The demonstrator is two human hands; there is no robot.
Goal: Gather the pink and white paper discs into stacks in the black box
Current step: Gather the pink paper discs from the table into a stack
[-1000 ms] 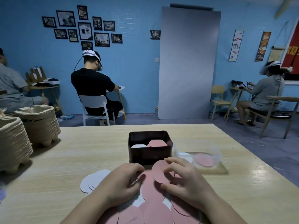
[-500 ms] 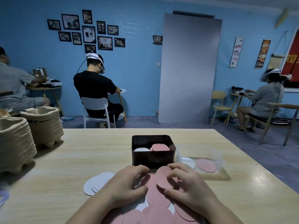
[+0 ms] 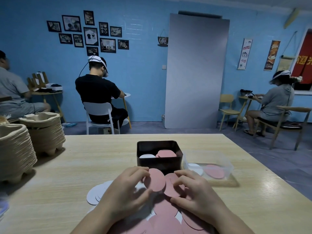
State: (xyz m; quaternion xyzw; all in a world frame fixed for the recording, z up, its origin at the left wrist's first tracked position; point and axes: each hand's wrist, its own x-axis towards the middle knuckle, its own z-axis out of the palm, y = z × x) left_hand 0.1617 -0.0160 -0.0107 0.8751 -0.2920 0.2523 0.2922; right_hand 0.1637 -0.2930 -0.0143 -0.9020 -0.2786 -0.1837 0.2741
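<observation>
At the bottom centre of the frame a loose heap of pink discs (image 3: 162,217) overlaps on the surface (image 3: 76,166), with white discs (image 3: 93,194) fanned out at its left edge. Above the heap, the left hand (image 3: 125,191) pinches the raised pink disc (image 3: 156,180) by its rim, fingers curled. The right hand (image 3: 197,195) pinches a second pink disc (image 3: 173,187) that lies partly beneath the first. The thin sheets overlap here, so a pinch may well take two at once or bend an edge, and dragging one could scatter the heap. Just beyond the fingers stands the black box (image 3: 159,163), holding a white stack (image 3: 146,156) at left and a pink stack (image 3: 166,153) at right. A disc dropped askew could land across both stacks or catch on the near wall. To the right of the box, a clear tub (image 3: 226,164) holds further discs.
</observation>
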